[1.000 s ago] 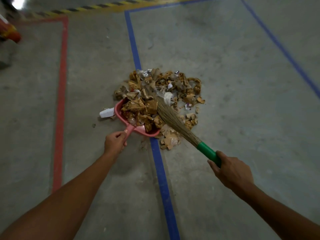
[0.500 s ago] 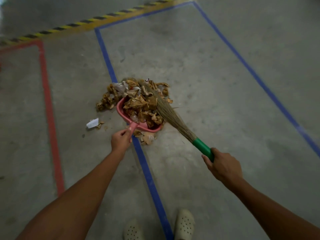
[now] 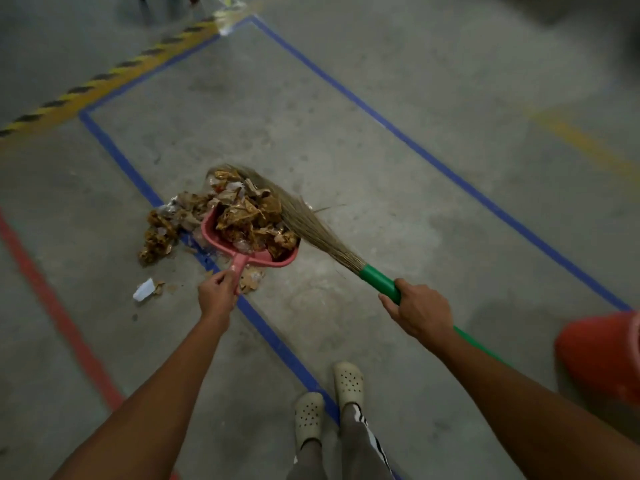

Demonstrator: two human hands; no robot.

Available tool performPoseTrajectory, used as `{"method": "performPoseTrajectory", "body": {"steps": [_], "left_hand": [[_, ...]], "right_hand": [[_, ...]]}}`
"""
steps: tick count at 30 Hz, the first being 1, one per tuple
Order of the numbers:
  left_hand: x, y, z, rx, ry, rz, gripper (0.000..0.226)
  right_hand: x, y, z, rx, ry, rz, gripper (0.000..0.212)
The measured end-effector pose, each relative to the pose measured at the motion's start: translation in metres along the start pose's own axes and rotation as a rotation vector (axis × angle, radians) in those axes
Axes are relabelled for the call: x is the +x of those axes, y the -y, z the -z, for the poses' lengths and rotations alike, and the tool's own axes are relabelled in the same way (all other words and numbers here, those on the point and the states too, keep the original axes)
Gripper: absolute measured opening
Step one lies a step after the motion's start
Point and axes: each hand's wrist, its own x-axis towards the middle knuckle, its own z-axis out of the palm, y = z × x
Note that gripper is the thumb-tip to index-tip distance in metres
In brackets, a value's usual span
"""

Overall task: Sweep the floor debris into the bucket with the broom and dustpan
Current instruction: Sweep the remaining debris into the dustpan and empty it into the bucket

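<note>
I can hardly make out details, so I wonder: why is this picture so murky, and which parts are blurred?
Head view: dim, flat light, with one glare patch by the far end of the striped tape; head view: the middle is fairly sharp, around the dustpan and broom; head view: the edges smear, so the orange bucket at right is blurred.

The left hand (image 3: 217,295) holds the pink dustpan (image 3: 242,252) by its handle. The pan is full of brown trash (image 3: 249,216). The right hand (image 3: 420,311) grips the green broom (image 3: 311,225), whose bristles touch the pile. An orange bucket (image 3: 602,355) sits at the right edge.
</note>
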Motion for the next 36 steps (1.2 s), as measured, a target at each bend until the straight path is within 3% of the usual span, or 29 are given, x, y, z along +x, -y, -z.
{"method": "performPoseTrajectory", "body": {"steps": [6,18,28,36], "left_hand": [[-0.054,-0.045,-0.004,-0.016,0.121,-0.043,0.018],[-0.151,-0.098,-0.065,0.098,0.407,-0.163,0.021],[-0.253,-0.136,-0.178,0.144,0.616,-0.292,0.018],[-0.37,-0.122,-0.289,0.203,0.784,-0.347,0.018]], "right_hand": [[-0.072,-0.028,0.024,0.087,-0.066,-0.131,0.043],[-0.194,-0.107,0.046,0.165,-0.115,-0.426,0.046],[-0.286,-0.205,0.059,0.25,-0.178,-0.663,0.044],[-0.38,-0.31,0.045,0.254,-0.234,-0.854,0.043]]}}
